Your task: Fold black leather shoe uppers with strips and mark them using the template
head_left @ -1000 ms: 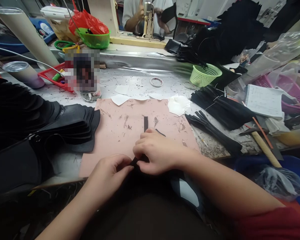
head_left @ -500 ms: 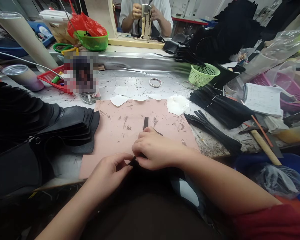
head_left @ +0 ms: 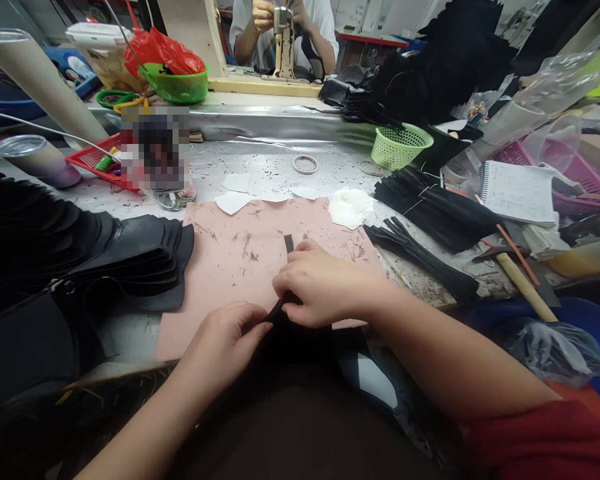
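My left hand (head_left: pixel 235 333) pinches the edge of a black material piece (head_left: pixel 276 312) between thumb and fingertips, at the near edge of the pink sheet (head_left: pixel 220 260). Just to the right, my right hand (head_left: pixel 315 283) is closed on the same black piece, fingers curled over it. A narrow black strip end (head_left: pixel 289 243) sticks out beyond the right hand's fingers over the sheet. Most of the piece is hidden by my hands and merges with dark material below the table edge.
Stacked black pieces (head_left: pixel 145 260) lie at the left. Bundled black strips (head_left: pixel 420 257), a hammer (head_left: pixel 527 287) and a notebook (head_left: pixel 517 193) are at the right. Farther back stand a green basket (head_left: pixel 400 147) and a tape roll (head_left: pixel 305 165). A person (head_left: pixel 285 40) works at a machine opposite.
My right hand has shifted slightly up and right, away from the left hand's fingertips, so more of the black piece shows between them. The whole view has moved a little.
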`<state>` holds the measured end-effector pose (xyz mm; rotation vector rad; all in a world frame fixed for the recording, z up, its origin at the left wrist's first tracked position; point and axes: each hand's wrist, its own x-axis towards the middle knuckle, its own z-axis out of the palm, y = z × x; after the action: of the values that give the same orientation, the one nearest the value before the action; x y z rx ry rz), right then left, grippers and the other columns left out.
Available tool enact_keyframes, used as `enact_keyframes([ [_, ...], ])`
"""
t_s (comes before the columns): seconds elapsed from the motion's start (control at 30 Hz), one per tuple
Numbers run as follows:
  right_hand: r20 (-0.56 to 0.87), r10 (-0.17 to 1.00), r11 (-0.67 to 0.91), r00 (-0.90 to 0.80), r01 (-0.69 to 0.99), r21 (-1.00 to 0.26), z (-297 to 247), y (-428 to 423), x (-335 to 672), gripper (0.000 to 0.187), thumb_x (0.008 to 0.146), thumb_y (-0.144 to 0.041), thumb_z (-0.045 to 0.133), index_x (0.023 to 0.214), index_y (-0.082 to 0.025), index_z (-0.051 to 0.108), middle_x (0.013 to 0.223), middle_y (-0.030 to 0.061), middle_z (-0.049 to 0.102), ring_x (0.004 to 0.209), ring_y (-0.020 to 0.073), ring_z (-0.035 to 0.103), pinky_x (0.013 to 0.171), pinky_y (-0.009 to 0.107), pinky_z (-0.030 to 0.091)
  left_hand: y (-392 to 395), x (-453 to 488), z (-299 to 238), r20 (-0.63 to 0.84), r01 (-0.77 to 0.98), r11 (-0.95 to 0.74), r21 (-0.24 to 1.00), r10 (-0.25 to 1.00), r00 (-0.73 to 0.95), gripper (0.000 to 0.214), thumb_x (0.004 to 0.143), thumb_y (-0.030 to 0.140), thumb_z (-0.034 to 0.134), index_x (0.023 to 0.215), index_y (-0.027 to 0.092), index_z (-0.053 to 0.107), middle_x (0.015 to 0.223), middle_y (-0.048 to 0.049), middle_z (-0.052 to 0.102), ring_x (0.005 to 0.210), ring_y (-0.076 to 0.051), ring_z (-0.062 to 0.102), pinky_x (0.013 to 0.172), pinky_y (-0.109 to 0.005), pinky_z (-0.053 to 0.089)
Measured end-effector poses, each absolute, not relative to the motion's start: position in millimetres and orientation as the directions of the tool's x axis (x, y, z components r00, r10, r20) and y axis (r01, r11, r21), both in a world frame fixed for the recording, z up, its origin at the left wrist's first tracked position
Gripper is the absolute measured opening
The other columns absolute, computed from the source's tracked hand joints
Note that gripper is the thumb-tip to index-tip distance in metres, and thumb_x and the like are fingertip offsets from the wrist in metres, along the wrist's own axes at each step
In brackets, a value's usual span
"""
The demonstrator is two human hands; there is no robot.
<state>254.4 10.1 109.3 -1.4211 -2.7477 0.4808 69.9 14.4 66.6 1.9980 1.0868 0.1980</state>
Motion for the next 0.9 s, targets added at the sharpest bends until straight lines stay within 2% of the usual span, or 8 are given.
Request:
enact_keyframes([
  [0.2,-0.142,0.804,0.519,-0.577,0.798,-0.306,109,10,255,0.013,0.073,-0.017,0.050,0.067,-0.015,0.061,0.062,0.0030,0.061,0.064,0.0163,0.048,0.081,0.036,0.028,16,72,64,-0.262,0.572,-0.207,0.794,0.733,0.628,0.022,0.079,0.029,0.046,0.090,0.021,0.064,0.083,-0.0018,0.069,0.076,-0.019,0.063,0.065,-0.027,0.048],
  [0.37,-0.129,0.820,0.508,-0.557,0.814,-0.283,110,10,252,0.013,0.073,-0.017,0.049,0.065,-0.015,0.059,0.064,0.0046,0.061,0.064,0.0168,0.050,0.078,0.035,0.030,18,79,65,-0.214,0.547,-0.220,0.807,0.755,0.619,0.018,0.077,0.031,0.050,0.080,0.020,0.064,0.077,-0.0009,0.068,0.074,-0.019,0.061,0.065,-0.027,0.047],
  [0.63,-0.109,0.833,0.501,-0.543,0.822,-0.271,113,9,253,0.013,0.073,-0.019,0.049,0.064,-0.016,0.059,0.065,0.0048,0.061,0.064,0.0170,0.050,0.072,0.032,0.034,19,83,66,-0.262,0.467,-0.028,0.884,0.796,0.545,0.020,0.075,0.035,0.056,0.077,0.017,0.066,0.076,-0.0018,0.069,0.074,-0.019,0.061,0.065,-0.026,0.046],
  [0.7,-0.117,0.840,0.486,-0.530,0.830,-0.275,115,9,254,0.013,0.073,-0.019,0.049,0.064,-0.016,0.059,0.064,0.0044,0.061,0.062,0.0163,0.050,0.066,0.030,0.035,18,82,65,-0.276,0.450,0.006,0.893,0.796,0.538,0.020,0.074,0.035,0.058,0.078,0.017,0.067,0.076,-0.0018,0.069,0.074,-0.019,0.061,0.065,-0.026,0.046],
  [0.8,-0.162,0.864,0.406,-0.478,0.849,-0.338,118,7,258,0.013,0.074,-0.023,0.049,0.070,-0.017,0.060,0.064,0.0029,0.061,0.058,0.0146,0.048,0.053,0.026,0.031,17,81,65,-0.290,0.419,0.060,0.906,0.809,0.512,0.020,0.072,0.036,0.060,0.075,0.017,0.067,0.073,-0.0015,0.068,0.072,-0.018,0.059,0.063,-0.025,0.046],
  [0.9,-0.191,0.874,0.330,-0.447,0.835,-0.441,119,4,263,0.013,0.074,-0.025,0.049,0.072,-0.017,0.060,0.060,0.0008,0.059,0.054,0.0123,0.046,0.048,0.023,0.028,14,79,63,-0.299,0.363,0.124,0.924,0.825,0.480,0.020,0.071,0.037,0.063,0.072,0.017,0.067,0.068,-0.0004,0.065,0.067,-0.016,0.057,0.060,-0.023,0.044],
])
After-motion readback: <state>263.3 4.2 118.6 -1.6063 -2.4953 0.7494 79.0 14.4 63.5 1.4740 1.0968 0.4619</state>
